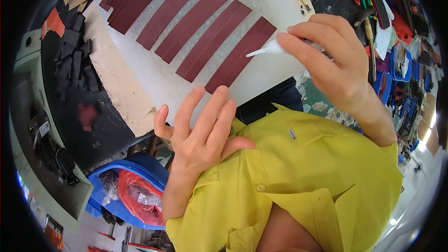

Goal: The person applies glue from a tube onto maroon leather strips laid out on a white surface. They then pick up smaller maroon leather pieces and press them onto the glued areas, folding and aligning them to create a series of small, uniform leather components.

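Note:
Several dark maroon strips lie side by side at a slant on a whitish slab. They look like leather, and thin light lines run along some of them. My right hand is closed around a small white squeeze bottle with a pointed nozzle. The nozzle tip is over the middle of the nearest maroon strip; whether it touches cannot be made out. My left hand is empty with its fingers spread, and its fingertips are at the lower end of that strip and the slab's near edge.
More maroon strips overlap at the far left of the slab. A pile of black pieces lies on the dark table to the left. Below stands a blue bin with red plastic inside. Hand tools, including a hammer, lie at far right.

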A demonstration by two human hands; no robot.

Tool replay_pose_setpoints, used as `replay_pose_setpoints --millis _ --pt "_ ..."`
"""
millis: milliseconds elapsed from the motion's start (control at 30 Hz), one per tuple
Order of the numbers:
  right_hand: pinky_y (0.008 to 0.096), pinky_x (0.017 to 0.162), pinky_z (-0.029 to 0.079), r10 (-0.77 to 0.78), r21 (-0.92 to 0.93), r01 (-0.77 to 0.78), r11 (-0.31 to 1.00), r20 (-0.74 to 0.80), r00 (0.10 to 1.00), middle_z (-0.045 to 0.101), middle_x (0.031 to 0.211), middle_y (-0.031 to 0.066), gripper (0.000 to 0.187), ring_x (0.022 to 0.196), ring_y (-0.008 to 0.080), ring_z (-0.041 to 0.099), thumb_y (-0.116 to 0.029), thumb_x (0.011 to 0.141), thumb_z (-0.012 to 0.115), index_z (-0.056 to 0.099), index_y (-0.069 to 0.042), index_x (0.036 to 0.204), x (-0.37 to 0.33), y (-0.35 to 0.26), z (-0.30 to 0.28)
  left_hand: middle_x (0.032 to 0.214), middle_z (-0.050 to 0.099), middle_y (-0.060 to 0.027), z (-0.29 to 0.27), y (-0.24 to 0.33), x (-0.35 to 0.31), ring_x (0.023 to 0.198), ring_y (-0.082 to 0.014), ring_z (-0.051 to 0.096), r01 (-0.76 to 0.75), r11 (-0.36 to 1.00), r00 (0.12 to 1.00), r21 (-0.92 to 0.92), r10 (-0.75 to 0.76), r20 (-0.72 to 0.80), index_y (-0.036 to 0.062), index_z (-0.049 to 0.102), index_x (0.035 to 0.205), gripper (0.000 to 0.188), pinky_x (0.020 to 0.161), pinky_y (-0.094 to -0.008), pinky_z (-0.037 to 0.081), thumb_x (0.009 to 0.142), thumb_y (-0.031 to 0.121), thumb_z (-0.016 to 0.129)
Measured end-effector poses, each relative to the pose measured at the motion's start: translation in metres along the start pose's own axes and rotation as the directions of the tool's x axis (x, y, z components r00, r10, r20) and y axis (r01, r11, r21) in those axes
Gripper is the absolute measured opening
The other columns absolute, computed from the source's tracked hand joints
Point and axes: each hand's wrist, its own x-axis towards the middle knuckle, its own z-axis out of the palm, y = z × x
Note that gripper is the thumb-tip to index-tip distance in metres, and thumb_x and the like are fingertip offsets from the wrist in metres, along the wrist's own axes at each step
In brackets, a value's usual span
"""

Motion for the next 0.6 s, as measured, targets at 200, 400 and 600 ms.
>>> replay_pose_setpoints --millis 200,400,600 --pt "0.0331 0.07 0.047 -0.125 -0.137 0.121 0.983 -0.014 0.992 0.069 0.098 0.0064 0.043 0.085 0.0235 0.064 -0.012 0.059 0.069 0.075 -0.003 0.101 0.011 -0.013 0.007 0.118 0.073 -0.0024 0.0 0.003 0.001 0.116 -0.0275 0.061 0.042 0.999 0.997 -0.014 -0.041 0.064 0.0091 0.07 0.109 0.073 0.116 -0.051 0.015 0.092 0.074 0.043" --pt "0.0328 0.07 0.041 -0.14 -0.174 0.143 0.974 0.03 0.99 0.069 0.097 0.0036 0.039 0.086 0.0203 0.065 -0.014 0.062 0.068 0.075 -0.004 0.099 0.016 -0.023 0.012 0.118 0.073 -0.0022 0.002 0.001 0.002 0.116 -0.0269 0.062 0.046 0.998 0.997 -0.031 -0.044 0.064 0.0089 0.07 0.11 0.072 0.116 -0.0505 0.016 0.089 0.074 0.048" --pt "0.0336 0.073 0.04 -0.128 -0.234 0.14 0.962 0.069 0.989 0.068 0.099 0.004 0.038 0.088 0.0207 0.065 -0.017 0.065 0.065 0.075 -0.004 0.099 0.012 -0.016 0.003 0.117 0.073 -0.0021 0.004 0.0 0.0 0.115 -0.0267 0.062 0.042 0.998 0.998 -0.036 -0.04 0.051 0.009 0.069 0.111 0.071 0.117 -0.0512 0.015 0.09 0.073 0.047"
